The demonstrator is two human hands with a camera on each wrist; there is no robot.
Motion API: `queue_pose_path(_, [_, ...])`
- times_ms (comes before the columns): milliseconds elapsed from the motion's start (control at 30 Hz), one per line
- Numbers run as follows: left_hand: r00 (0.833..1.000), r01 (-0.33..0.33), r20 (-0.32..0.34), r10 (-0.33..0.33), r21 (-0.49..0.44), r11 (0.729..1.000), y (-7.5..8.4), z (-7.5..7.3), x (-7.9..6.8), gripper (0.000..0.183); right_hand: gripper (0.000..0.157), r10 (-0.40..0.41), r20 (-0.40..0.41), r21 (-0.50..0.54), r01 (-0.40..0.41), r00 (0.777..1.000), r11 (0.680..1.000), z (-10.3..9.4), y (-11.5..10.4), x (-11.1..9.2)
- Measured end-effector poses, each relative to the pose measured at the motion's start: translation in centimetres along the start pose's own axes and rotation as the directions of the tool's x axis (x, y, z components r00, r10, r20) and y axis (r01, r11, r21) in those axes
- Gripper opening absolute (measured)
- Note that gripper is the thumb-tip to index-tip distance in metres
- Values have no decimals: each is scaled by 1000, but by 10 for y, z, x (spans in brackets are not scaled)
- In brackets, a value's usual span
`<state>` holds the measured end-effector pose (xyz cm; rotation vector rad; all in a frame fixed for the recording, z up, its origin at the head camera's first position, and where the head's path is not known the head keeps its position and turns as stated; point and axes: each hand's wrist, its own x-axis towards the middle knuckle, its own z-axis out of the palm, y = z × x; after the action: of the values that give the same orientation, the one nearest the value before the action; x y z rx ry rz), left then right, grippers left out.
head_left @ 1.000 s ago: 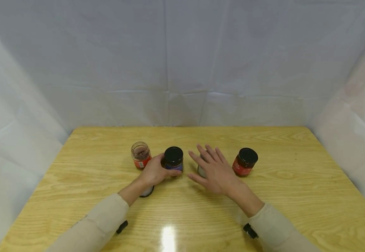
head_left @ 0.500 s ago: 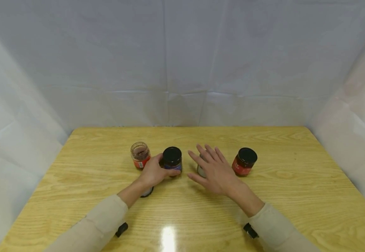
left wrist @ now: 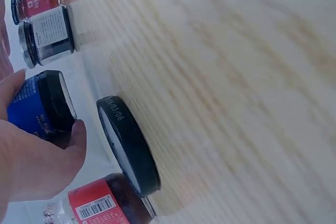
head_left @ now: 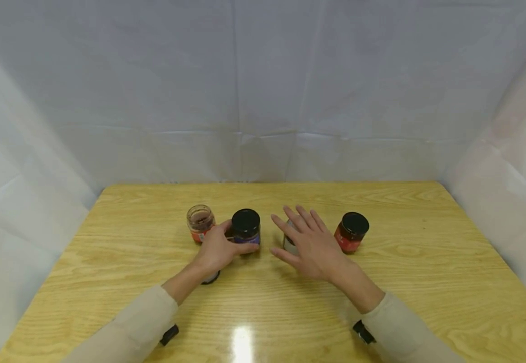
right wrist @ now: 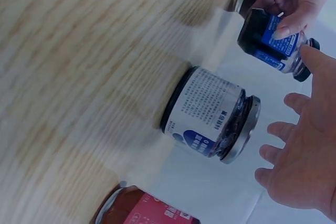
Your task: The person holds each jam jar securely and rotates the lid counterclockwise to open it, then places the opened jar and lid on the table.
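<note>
My left hand (head_left: pixel 217 249) grips a small glass jar with a blue label and black lid (head_left: pixel 246 227), thumb on its near side. In the right wrist view that blue-labelled jar (right wrist: pixel 270 40) appears tilted and lifted off the tabletop. My right hand (head_left: pixel 315 247) hovers with fingers spread over a white-labelled jar with a silver lid (right wrist: pixel 207 114), partly hiding it in the head view. Left of the gripped jar stands a lidless red-labelled jar (head_left: pixel 201 222) with dark contents. Its neighbour, a loose black-rimmed lid (left wrist: pixel 128 145), lies on the table beneath my left wrist.
A closed red-labelled jar with a black lid (head_left: pixel 352 232) stands right of my right hand. The jars are on a light wooden table (head_left: pixel 263 312), with white sheeting (head_left: pixel 263 101) behind it and at both sides.
My left hand and the blue-labelled jar have shifted slightly left, and the jar's lid sits a touch higher in view. The right hand stays spread in nearly the same place.
</note>
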<state>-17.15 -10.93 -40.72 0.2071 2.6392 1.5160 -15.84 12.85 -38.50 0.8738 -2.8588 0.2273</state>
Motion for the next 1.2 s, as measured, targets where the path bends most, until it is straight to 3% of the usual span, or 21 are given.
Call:
queue_pose_path(233, [998, -56, -10, 56, -23, 998, 2, -1, -6, 58, 68, -6, -18, -33, 5, 1000, 999, -8, -5, -3])
queue_pose_path(500, [997, -75, 4, 76, -53, 996, 7, -2, -15, 54, 71, -17, -38, -33, 16, 999, 999, -19, -15, -9])
queue_pose_path(867, [994, -91, 42, 97, -124, 988, 13, -3, -31, 54, 70, -35, -88, 12, 37, 996, 999, -37, -24, -24])
queue_pose_path(1200, [979, -181, 71, 189, -111, 977, 16, -2, -46, 59, 68, -18, -99, 113, 30, 995, 993, -42, -23, -40])
